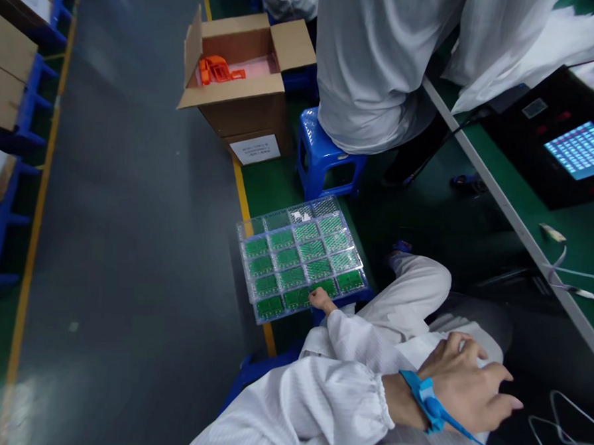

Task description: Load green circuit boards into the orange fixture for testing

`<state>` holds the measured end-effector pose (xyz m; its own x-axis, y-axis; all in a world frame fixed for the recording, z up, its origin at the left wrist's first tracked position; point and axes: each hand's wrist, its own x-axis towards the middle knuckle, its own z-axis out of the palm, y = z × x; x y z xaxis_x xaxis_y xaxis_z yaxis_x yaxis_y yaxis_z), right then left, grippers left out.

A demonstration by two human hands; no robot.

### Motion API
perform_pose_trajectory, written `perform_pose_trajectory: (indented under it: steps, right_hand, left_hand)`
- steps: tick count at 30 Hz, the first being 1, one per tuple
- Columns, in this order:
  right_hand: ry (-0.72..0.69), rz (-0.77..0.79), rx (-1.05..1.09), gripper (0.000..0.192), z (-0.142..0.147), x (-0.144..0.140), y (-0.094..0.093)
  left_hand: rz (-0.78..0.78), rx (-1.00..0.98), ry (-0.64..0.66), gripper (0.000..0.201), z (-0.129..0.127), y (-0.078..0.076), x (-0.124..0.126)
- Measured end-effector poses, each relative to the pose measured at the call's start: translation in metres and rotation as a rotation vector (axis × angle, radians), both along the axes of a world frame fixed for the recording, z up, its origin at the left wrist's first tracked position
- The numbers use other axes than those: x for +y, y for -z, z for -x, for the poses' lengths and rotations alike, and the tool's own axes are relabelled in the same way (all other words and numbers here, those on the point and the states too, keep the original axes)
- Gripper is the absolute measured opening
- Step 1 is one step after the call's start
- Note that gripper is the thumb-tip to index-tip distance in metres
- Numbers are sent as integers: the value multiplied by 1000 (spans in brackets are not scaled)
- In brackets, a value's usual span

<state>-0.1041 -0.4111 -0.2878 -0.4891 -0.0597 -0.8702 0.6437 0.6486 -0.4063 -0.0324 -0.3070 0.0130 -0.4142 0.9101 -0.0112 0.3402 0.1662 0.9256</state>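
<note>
Strapped hand (467,387) splayed on white lap; other hand (319,298) touches clear blister tray (299,262).

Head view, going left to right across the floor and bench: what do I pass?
Blue racks with cartons → open cardboard box → tray of green circuit boards → blue stool → lit screen on the green bench.

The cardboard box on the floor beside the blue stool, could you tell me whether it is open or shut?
Open. The cardboard box has its flaps folded outward, and orange plastic parts show inside it.
</note>
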Motion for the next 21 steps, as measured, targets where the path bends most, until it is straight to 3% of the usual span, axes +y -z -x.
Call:
perform_pose_trajectory:
  steps: [8, 14, 18, 21]
  right_hand:
    - [-159, -16, 49, 26, -4, -10, -2]
    - [-336, -80, 173, 26, 0, -15, -18]
    - [-377, -239, 398, 53, 11, -1, -27]
    - [-438, -306, 446, 67, 14, 17, -24]
  left_hand:
    - [-11, -3, -17, 45, 3, -2, -3]
    - [19, 21, -16, 44, 5, -4, -3]
    - [12, 22, -28, 43, 2, -2, -1]
    - [9, 42, -68, 40, -1, -1, 0]
